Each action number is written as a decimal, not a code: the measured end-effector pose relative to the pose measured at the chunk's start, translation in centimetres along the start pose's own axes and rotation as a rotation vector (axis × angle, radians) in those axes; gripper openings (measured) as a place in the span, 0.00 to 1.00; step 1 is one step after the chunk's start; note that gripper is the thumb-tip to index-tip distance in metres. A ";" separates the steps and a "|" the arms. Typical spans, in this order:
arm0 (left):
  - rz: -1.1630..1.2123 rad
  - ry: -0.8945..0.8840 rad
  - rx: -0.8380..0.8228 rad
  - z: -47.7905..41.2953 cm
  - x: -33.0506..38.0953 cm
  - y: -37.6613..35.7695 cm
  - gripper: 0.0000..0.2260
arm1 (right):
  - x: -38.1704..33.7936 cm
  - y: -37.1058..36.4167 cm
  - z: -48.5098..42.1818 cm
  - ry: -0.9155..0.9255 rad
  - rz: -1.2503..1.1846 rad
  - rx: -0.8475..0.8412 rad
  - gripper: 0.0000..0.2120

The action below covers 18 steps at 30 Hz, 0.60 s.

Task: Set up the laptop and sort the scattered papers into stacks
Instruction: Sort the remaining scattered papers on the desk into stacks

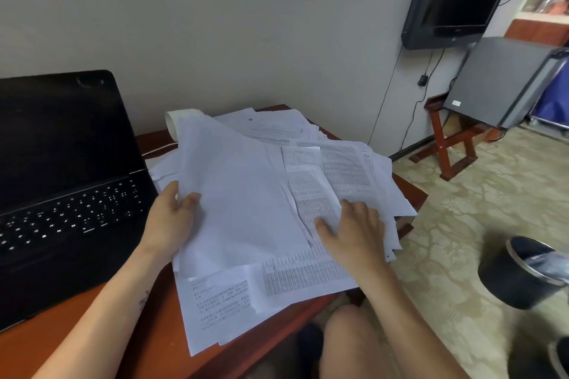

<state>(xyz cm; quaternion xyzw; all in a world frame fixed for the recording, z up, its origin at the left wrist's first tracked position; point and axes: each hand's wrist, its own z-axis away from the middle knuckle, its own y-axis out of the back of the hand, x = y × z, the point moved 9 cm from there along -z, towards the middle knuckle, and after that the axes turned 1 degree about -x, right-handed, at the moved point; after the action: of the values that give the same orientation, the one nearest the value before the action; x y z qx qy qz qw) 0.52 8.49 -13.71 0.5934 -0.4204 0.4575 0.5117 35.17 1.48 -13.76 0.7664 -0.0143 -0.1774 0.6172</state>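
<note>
Far left on the red-brown table [147, 338], open laptop [70, 188], screen dark; beside it, left hand [169, 221] pinching a blank sheet [243, 194] by its edge, thumb on top, fingers curled under. Middle to right, scattered papers [221, 311] heaped loose across the table; right hand [354, 237] flat on a printed sheet [311, 191], fingers straight, slightly apart.

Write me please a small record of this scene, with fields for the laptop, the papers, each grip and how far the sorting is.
laptop: open on the left of the table, screen dark, keys lit
papers: one loose, overlapping pile right of the laptop
blank sheet: on top of the pile, its left edge held
left grip: pinches the blank sheet's left edge, thumb on top
right grip: fingers spread, resting on printed sheets
sorting: no separate stacks visible yet
</note>
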 end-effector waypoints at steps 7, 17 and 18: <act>-0.039 -0.094 0.087 0.2 1.3 1.6 0.07 | 1.7 0.6 1.1 -0.184 -0.103 -0.123 0.47; -0.074 -0.149 0.187 0.4 1.5 4.5 0.03 | 3.1 -0.7 -1.3 -0.104 -0.676 -0.189 0.14; -0.071 -0.158 0.197 0.4 1.7 4.8 0.03 | 3.4 -0.3 -1.5 -0.103 -0.728 -0.172 0.12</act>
<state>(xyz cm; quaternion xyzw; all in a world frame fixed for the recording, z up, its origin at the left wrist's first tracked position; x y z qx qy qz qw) -3.67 7.45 -11.01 0.6895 -0.3909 0.4301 0.4322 38.69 2.11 -14.65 0.6568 0.2429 -0.4239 0.5744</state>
